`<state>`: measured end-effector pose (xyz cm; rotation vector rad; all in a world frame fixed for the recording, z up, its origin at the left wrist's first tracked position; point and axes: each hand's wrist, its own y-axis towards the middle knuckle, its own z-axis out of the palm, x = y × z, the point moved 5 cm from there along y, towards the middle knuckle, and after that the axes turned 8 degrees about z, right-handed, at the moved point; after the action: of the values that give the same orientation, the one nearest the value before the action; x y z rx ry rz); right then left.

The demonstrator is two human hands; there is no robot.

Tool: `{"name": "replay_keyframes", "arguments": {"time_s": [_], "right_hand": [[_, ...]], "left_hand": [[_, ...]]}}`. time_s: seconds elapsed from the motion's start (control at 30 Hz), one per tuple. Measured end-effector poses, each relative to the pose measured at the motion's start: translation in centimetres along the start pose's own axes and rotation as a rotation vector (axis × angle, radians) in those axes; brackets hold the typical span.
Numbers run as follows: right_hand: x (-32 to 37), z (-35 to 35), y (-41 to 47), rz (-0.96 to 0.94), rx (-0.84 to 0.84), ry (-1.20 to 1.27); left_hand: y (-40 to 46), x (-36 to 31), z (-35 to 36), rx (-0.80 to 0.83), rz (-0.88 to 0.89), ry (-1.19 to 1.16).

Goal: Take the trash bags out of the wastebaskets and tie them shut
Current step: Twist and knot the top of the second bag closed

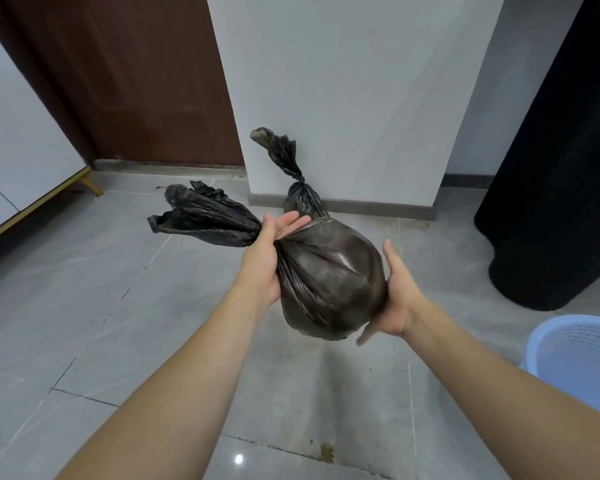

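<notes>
I hold a full black trash bag [329, 282] in the air above the floor, lying on its side. My left hand [267, 258] is at its gathered neck, and the loose top of the bag fans out to the left. My right hand [400, 296] cups the round bottom of the bag from the right, fingers spread. A second black trash bag [300, 199], knotted shut with its tail pointing up, stands on the floor behind, against the white pillar. A light blue wastebasket [579, 358] stands at the lower right, with no bag visible in it.
Grey tiled floor [118, 306] all around. A white pillar [343, 98] is straight ahead, a brown door [136, 81] behind to the left, a white cabinet [11, 150] at the far left, and a tall black cylinder [561, 168] at the right.
</notes>
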<state>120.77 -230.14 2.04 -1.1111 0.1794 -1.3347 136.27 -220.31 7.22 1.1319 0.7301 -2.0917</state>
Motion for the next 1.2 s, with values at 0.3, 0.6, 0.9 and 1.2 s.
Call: {"name": "replay_keyframes", "arguments": {"time_s": [0.3, 0.6, 0.9, 1.2], "right_hand": [[1.2, -0.6, -0.7, -0.518, -0.071, -0.032], [0.0, -0.7, -1.8, -0.092, 0.222, 0.13], [1.0, -2.3, -2.0, -0.469, -0.117, -0.172], [2.8, -1.5, -2.6, -0.683, -0.2, -0.689]], "left_hand": [[-0.5, -0.1, -0.6, -0.284, -0.111, 0.159], [0.6, 0.1, -1.1, -0.07, -0.061, -0.118], [0.4, 0.3, -0.1, -0.058, -0.148, 0.196], [-0.4, 0.8, 0.9, 0.12, -0.117, 0.27]]}}
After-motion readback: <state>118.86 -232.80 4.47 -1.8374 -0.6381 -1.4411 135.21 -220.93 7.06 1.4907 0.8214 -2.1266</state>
